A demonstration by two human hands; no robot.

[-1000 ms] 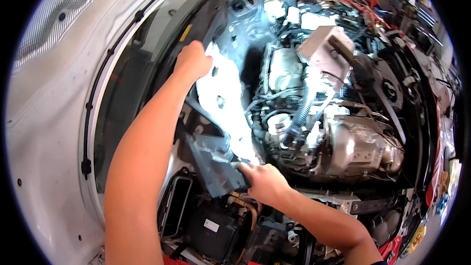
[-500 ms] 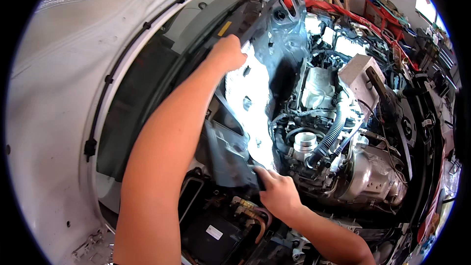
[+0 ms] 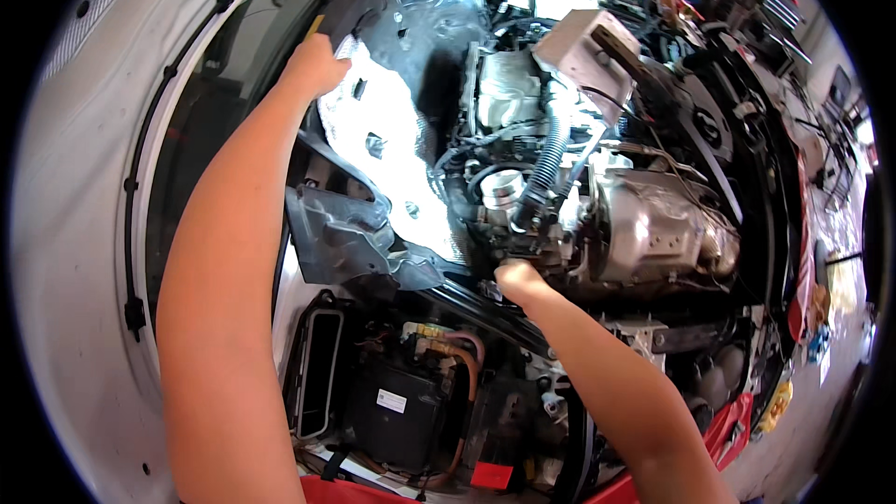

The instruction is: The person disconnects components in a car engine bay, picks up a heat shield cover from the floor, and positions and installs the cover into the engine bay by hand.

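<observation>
My left hand (image 3: 319,67) is closed on the upper left edge of a long grey cowl panel (image 3: 338,224) at the base of the windshield. A silver heat shield (image 3: 378,135) with several holes covers the panel's engine side and shines brightly. The panel's lower end lies near a black body rail (image 3: 485,313). My right hand (image 3: 521,282) reaches down beside the lower end of the panel, close to a round metal pipe opening (image 3: 502,189). Its fingers are blurred and partly hidden among the dark engine parts, so I cannot see whether they grip anything.
The engine (image 3: 509,93) fills the middle, with a ribbed black hose (image 3: 551,154) and a large metal shield (image 3: 653,224) to its right. A cardboard box (image 3: 569,42) sits on top. A black box (image 3: 397,420) is at the lower front. The raised white hood (image 3: 79,224) stands left.
The view has shifted right and down. My right hand has left the panel's lower end and moved right, toward the engine. My left hand keeps its hold on the panel's upper edge.
</observation>
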